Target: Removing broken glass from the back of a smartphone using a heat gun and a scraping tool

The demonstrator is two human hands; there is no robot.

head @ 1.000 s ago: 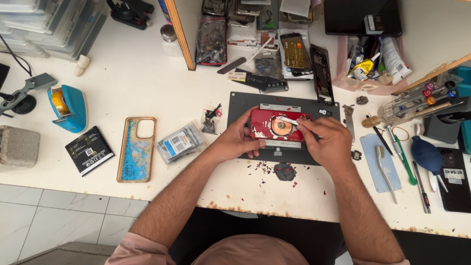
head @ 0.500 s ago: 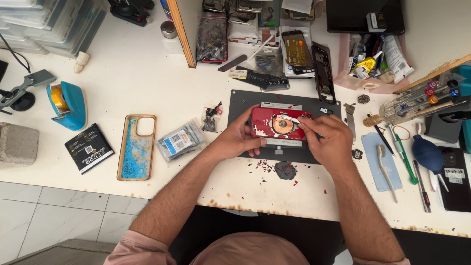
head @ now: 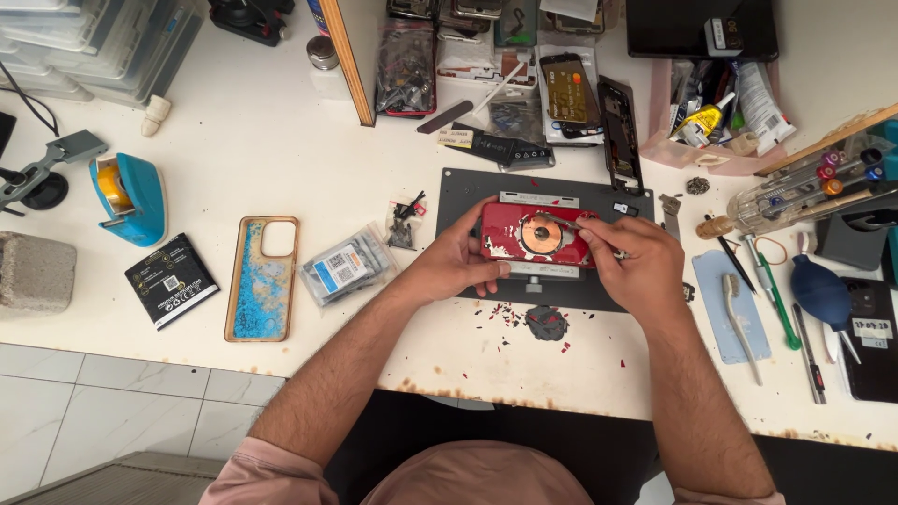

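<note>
scraping at a red phone back (head: 538, 236) on the grey mat (head: 468, 192), centre of frame. left hand (head: 456, 254) clasps its left edge; right hand (head: 629, 262) pinches a thin metal tool (head: 561, 223). much red already gone, chips (head: 510, 316) below; patches left.

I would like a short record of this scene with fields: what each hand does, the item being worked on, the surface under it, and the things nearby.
left hand: left hand grips the left end of the red phone
right hand: right hand holds a thin metal tool whose tip reaches the round coil
item: red phone, back side up, red layer partly chipped away
surface: dark work mat on a white table
debris: red chips in front of the mat
nearby left: blue phone case, blue tape dispenser
nearby right: blue air blower
</note>
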